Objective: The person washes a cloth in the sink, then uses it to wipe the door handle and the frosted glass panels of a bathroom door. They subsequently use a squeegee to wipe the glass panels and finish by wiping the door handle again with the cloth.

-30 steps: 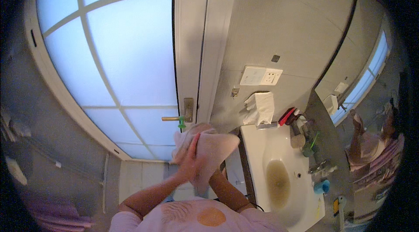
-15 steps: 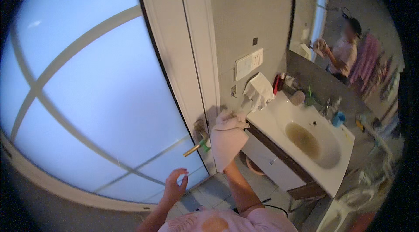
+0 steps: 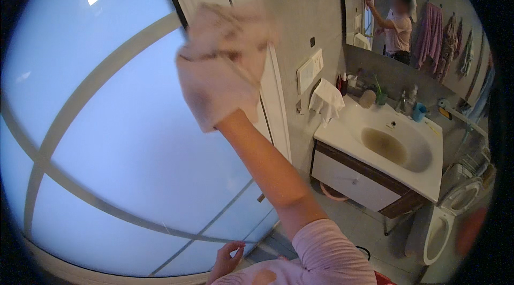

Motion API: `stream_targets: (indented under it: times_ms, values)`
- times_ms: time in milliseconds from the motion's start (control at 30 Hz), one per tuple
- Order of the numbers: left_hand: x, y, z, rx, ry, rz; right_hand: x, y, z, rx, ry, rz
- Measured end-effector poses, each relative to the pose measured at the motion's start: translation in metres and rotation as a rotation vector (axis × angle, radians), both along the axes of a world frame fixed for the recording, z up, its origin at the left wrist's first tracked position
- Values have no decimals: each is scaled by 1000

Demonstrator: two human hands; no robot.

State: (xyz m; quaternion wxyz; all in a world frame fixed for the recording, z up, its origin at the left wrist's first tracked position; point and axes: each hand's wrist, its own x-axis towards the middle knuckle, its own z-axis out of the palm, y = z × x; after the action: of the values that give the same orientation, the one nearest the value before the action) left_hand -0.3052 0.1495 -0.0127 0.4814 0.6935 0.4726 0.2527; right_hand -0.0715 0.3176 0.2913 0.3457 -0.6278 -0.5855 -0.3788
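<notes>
Right hand (image 3: 227, 65) — raised, wrapped in cloth (image 3: 214, 87), gripping it against glass door (image 3: 107, 140); left hand (image 3: 227, 258) open, empty.

A pale pink cloth (image 3: 222, 65), crumpled and smudged dark, spread against the frosted glass door (image 3: 107, 140).

We cannot see the right hand (image 3: 227, 79): the pale pink cloth (image 3: 219, 65) covers it entirely, so its grip is unreadable. The cloth is motion-blurred along its upper edge. The left hand (image 3: 227, 258) is partly cut off near the lower edge. The small items behind the sink (image 3: 396, 145) are too small to identify.
</notes>
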Motion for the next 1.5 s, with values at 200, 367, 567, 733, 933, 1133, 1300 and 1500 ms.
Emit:
stream_targets:
  times_ms: [200,367,567,733,933,1133,1300,1500]
  values:
    - [21,13,4,54,91,-83,0,7,-84,222,588,690]
    - [43,22,-8,41,29,-141,1,-2,-155,454,518,832]
    - [36,3,-8,-13,140,-83,10,13,24,351,145,734]
    - [32,5,-28,11,65,-69,35,16,87,511,575,1189]
    - [42,-16,4,-71,246,34,34,34,-90,288,571,634]
    - [23,-24,-22,-168,162,54,10,18,-110,-133,572,691]
    - [18,-22,-2,-142,161,73,1,35,129,529,242,751]
    - [-12,-7,-42,-190,101,92,39,46,200,709,350,753]
